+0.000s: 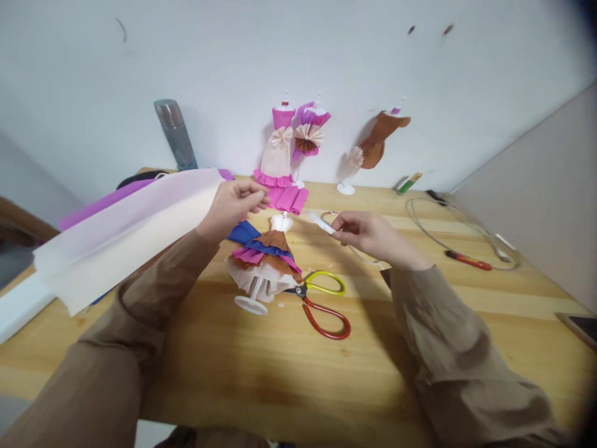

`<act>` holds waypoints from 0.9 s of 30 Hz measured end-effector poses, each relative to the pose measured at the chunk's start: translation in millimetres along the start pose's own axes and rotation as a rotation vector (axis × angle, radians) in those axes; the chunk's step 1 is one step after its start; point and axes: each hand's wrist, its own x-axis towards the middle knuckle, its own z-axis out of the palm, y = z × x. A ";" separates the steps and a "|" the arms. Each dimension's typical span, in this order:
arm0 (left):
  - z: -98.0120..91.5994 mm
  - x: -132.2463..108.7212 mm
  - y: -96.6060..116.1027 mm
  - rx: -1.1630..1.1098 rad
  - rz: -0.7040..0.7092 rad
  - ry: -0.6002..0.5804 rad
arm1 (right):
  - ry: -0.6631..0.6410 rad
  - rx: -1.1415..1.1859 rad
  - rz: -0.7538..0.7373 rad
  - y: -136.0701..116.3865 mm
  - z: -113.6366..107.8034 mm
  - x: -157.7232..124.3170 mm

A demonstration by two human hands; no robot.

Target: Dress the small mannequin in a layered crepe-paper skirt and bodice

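My right hand (366,236) pinches a small white strip (321,223) between thumb and fingers. My left hand (237,204) hovers at about the same height to the left, thumb and fingertips drawn together; whatever they may hold is too small to make out. Between and below the hands, a small white dress form (282,222) stands on the table in a layered crepe-paper dress (268,252) of brown, blue, magenta and cream. Its round white base (250,305) faces me. Scissors (321,292) with one yellow and one red handle lie beside it, blades partly hidden by the skirt.
Along the wall stand dressed forms in pink and cream (280,152), purple (308,134) and brown (377,140). Cream paper sheets (135,230) lie at left, near a grey bottle (176,134). A red-handled tool (469,260) and looped cable (433,224) lie right.
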 end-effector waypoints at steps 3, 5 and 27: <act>12.4 -14.0 20.1 -0.154 -0.287 -0.146 | 0.138 0.183 -0.050 -15.9 2.8 -5.8; 21.5 -20.9 23.9 -0.217 -0.420 -0.203 | 0.197 0.187 -0.109 -26.1 4.7 -9.5; 44.5 -34.4 26.1 0.108 -0.114 -0.237 | 0.259 -0.248 -0.247 -51.8 5.0 -23.2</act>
